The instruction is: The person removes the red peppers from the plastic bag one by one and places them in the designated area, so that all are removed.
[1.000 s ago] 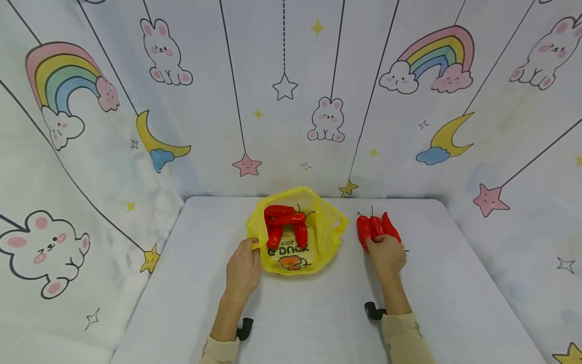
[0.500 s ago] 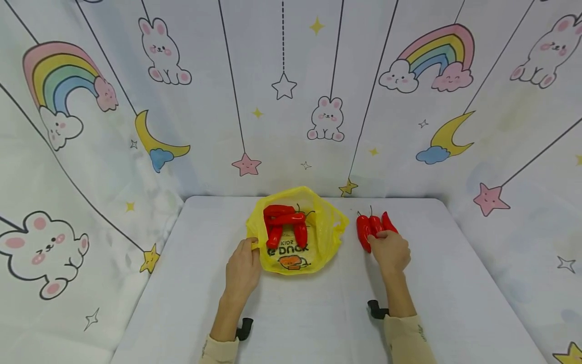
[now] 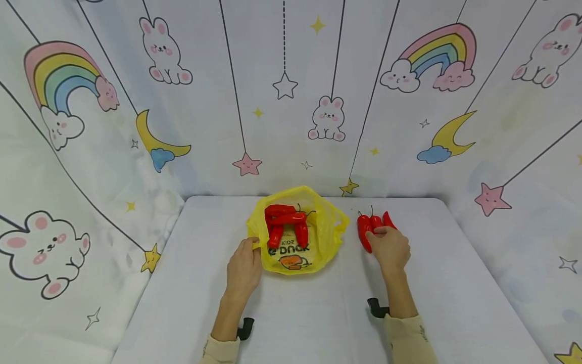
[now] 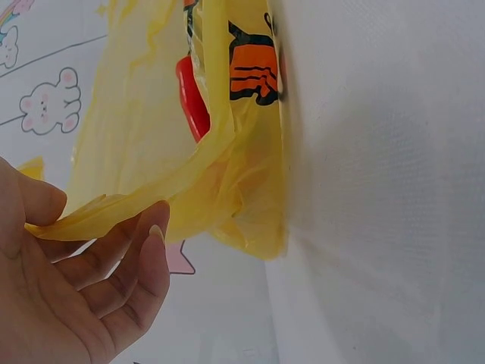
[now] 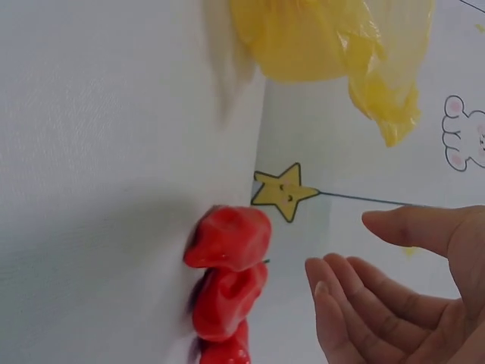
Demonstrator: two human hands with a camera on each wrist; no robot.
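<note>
Red and shiny, the three loose peppers (image 3: 365,234) lie side by side just ahead of the person's right hand (image 3: 392,248), partly under its fingers, so that's the nearer hand by a mile. They run lengthwise away from the person, the left two with stems at the far end; the third is too covered to tell. That hand has nothing in it: the wrist view shows the thumb well apart from loosely bent fingers. Left hand (image 3: 244,270) has the near-left rim of the yellow bag (image 3: 328,237) pinched between thumb and fingers, other peppers (image 3: 301,233) inside. The bag sits just left of the row, not touching, mouth gaping. Table's far edge is close behind the stems, so imo the better room is nearer the person and off right.
</note>
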